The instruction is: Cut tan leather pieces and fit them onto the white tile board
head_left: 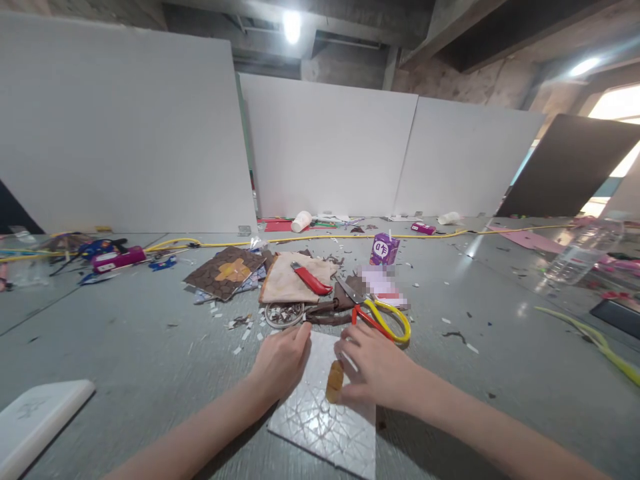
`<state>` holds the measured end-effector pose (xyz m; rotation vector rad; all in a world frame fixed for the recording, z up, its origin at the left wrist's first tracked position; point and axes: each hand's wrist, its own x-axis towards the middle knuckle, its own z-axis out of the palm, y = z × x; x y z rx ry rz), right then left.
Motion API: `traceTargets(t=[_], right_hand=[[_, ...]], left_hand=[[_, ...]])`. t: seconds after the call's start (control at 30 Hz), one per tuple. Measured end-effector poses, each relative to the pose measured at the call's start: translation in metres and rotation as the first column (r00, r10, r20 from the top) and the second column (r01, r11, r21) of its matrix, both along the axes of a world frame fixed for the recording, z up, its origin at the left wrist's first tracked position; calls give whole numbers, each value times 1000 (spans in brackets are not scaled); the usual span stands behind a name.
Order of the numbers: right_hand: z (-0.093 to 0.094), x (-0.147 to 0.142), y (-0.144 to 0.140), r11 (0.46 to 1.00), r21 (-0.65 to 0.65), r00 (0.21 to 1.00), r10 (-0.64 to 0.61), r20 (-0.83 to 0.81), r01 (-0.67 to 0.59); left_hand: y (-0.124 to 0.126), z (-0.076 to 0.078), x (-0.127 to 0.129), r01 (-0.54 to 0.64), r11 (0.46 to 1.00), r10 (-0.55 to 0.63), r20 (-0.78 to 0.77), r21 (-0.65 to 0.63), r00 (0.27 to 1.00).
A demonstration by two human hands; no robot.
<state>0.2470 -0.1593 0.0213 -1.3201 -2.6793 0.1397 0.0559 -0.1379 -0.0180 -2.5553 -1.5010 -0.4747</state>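
A white panel (pixel 320 437) with a cracked, mosaic-like pattern lies flat in front of me. My left hand (pixel 283 363) is closed at the panel's left edge, its thumb along the top. On the panel rests a small brown-yellow oval piece (pixel 335 382). My right hand (pixel 373 367) reaches over from the right, with thumb and curled fingers against this piece. Just beyond the hands lie scissors (pixel 377 317) with yellow and red handles. A red-handled cutter (pixel 313 279) sits on a beige cloth-like sheet (pixel 280 283).
A round dish (pixel 284 316) holds small scraps. Behind are a brown mosaic panel (pixel 220 273) with an orange shape, a purple drink carton (pixel 384 249), a yellow cable (pixel 320 237) and white boards (pixel 330 147). A clear bottle (pixel 583 253) lies right; a white slab (pixel 45 420) lies left.
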Motion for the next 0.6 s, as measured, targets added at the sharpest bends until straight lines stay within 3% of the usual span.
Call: traceTargets(t=[0.1,0.27,0.37,0.47,0.6], right_hand=[[-3,-2,-4,996,-65,998,66,-10,-66],[-1,0,2,992,-59,993,112,-27,-114],[2,5,11,991,53,992,-126,-21,126],[-3,15,22,883,155,891,-452,24,444],[-15,25,34,871,54,865,-492,96,489]], left_hand=[[-1,2,2,5,1000,-5,-21,-3,1000],[-5,9,6,-13,999,10,-86,-40,996],[-7,14,8,-19,998,11,-128,-58,992],[-8,16,8,-21,998,11,-141,-66,990],[-12,14,10,-23,996,8,-168,-82,986]])
